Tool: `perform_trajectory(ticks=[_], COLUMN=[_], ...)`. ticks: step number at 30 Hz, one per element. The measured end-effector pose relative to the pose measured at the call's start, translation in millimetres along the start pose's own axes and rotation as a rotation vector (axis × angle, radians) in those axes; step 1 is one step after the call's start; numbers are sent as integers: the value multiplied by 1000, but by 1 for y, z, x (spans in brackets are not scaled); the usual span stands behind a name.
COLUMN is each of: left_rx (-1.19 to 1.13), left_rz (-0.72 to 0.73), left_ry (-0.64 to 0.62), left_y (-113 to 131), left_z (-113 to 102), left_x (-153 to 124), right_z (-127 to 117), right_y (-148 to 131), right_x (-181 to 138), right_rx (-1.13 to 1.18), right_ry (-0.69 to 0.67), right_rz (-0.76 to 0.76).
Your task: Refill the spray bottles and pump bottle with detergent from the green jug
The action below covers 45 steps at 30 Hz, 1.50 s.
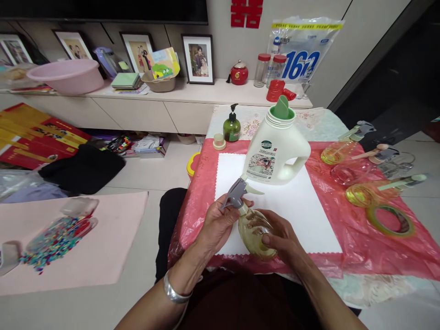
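Observation:
A clear spray bottle (252,231) is tilted over the front of the white sheet (292,206), with pale yellowish liquid in it. Its grey trigger head (236,192) sits at the neck, where the fingers of my left hand (220,222) are closed. My right hand (283,233) wraps round the body of the bottle, thumb on its near side. Just behind stands a large white detergent jug (275,146), its mouth fitted with a green spout (282,109). The jug's cap (219,141) seems to be the pale one at the back left.
A green pump bottle (232,126) stands at the table's back. Right on the red plastic cover (323,183) are a roll of tape (390,220) and several clear bottles, one a spray bottle (338,149). Colourful small pieces (51,243) lie on a pink mat (106,247) at left.

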<state>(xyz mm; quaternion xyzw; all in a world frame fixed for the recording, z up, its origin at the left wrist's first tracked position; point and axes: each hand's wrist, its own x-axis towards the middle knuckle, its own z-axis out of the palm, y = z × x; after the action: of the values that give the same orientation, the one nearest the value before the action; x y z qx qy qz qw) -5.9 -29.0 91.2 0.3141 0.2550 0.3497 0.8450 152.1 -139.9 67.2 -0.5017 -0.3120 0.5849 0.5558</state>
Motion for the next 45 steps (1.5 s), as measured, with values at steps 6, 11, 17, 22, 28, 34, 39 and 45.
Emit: perform_trajectory(ticks=[6, 11, 17, 22, 28, 34, 39, 45], left_rx=[6, 4, 21, 34, 61, 183, 289, 516], left_rz=[29, -50, -66, -96, -47, -40, 1, 214], left_ry=[52, 128, 26, -119, -86, 76, 53, 11], left_y=[-5, -3, 6, 10, 11, 17, 28, 79], left_z=[1, -1, -1, -3, 6, 14, 16, 12], left_x=[-1, 0, 4, 5, 6, 1, -4, 3], right_z=[5, 2, -1, 8, 8, 5, 15, 14], right_y=[-2, -6, -2, 0, 5, -1, -10, -16], right_x=[-1, -1, 4, 4, 4, 6, 12, 27], right_rx=[-38, -20, 247, 498, 365, 141, 288, 98], right_ry=[39, 21, -82, -194, -89, -38, -192, -114], right_rz=[-67, -10, 85, 205, 87, -83, -21, -158])
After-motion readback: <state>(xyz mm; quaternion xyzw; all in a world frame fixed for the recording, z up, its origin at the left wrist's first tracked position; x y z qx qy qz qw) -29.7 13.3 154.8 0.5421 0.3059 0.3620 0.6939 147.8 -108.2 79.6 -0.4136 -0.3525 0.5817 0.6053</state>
